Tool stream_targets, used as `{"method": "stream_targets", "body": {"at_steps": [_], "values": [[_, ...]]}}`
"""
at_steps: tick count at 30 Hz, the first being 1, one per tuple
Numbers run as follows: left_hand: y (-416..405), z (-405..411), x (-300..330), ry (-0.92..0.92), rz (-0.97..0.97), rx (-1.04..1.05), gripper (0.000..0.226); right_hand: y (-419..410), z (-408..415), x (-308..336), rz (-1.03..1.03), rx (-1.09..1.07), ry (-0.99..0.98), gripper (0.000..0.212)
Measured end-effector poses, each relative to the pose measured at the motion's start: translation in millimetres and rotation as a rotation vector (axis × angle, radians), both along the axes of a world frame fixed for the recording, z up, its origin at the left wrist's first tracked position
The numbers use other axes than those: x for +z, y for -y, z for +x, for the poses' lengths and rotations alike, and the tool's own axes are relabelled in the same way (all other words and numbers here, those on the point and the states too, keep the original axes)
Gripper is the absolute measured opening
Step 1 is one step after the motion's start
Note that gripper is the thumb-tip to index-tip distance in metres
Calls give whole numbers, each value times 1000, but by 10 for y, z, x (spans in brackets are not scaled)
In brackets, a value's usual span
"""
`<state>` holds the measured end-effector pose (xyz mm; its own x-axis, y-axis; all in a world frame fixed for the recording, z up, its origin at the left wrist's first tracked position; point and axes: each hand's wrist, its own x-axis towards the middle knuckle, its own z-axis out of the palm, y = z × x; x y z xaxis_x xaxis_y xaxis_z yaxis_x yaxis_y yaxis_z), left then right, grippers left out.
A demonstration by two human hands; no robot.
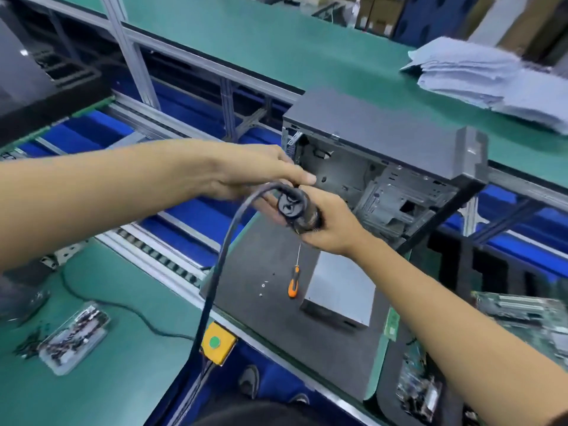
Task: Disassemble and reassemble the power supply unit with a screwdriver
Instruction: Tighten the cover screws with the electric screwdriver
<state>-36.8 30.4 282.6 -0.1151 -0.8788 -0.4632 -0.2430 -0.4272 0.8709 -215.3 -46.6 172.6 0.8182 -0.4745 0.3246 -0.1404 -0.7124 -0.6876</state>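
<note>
The silver-grey rectangular metal power supply unit [341, 289] lay out of the case on the dark grey foam mat [264, 256] of the worktop, so removal looked done and refitting appeared to be what was left. Just beside it lay the orange-handled screwdriver with a thin steel shaft [293, 282], untouched, and a few small loose silver screws [263, 285] sat near it on the mat. Behind them stood the open dark grey steel computer case [384, 167], its bay bare metal as far as could be seen, with nothing mounted where the unit would go. Both hands met in front of the case: the right hand [330, 226] had its fingers curled round a black cylindrical corded power tool [299, 212], while the left hand [270, 176] held its upper end, thumb stretched over the top; whether those fingers pinched the bit end was hidden. The thick black cable [215, 272] looped down from the tool past the yellow box with a green button [217, 344]. On the green worktop to the left, a clear plastic tray [73, 336] held a heap of small dark parts, too blurred to name, with more scattered beside it. A stack of pale blue cloths [485, 78] lay far behind.
</note>
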Motion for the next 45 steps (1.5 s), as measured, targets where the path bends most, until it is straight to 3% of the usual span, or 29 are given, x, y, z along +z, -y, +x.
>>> {"method": "stream_targets", "body": {"at_steps": [2,4,7,10,14,17,19,22,29,34,45], "values": [[172,23,-79,-264,-8,31,25,65,-26,3,61,-193,113,22],[346,52,-354,-383,-90,115,25,152,-49,47,93,-356,222,27],[495,18,-1065,-203,-325,134,8,249,-58,166,308,-437,315,19],[552,-103,-1837,168,-489,-65,23,301,-79,235,531,-395,367,32],[702,-365,-2357,306,-543,-176,36,353,-102,289,644,-358,429,52],[799,-481,-2515,317,-571,-213,36,403,-123,267,591,-394,506,41],[851,-545,-2604,368,-525,-230,31,442,-128,263,550,-381,559,21],[891,-629,-2738,407,-442,-211,29,481,-106,261,540,-314,632,13],[910,-633,-2936,420,-383,-113,21,556,-71,240,556,-212,713,15],[885,-625,-2958,364,-378,-38,20,610,-51,231,573,-220,696,4],[890,-630,-2995,465,-460,-87,17,612,-4,203,632,-237,692,11]]}}
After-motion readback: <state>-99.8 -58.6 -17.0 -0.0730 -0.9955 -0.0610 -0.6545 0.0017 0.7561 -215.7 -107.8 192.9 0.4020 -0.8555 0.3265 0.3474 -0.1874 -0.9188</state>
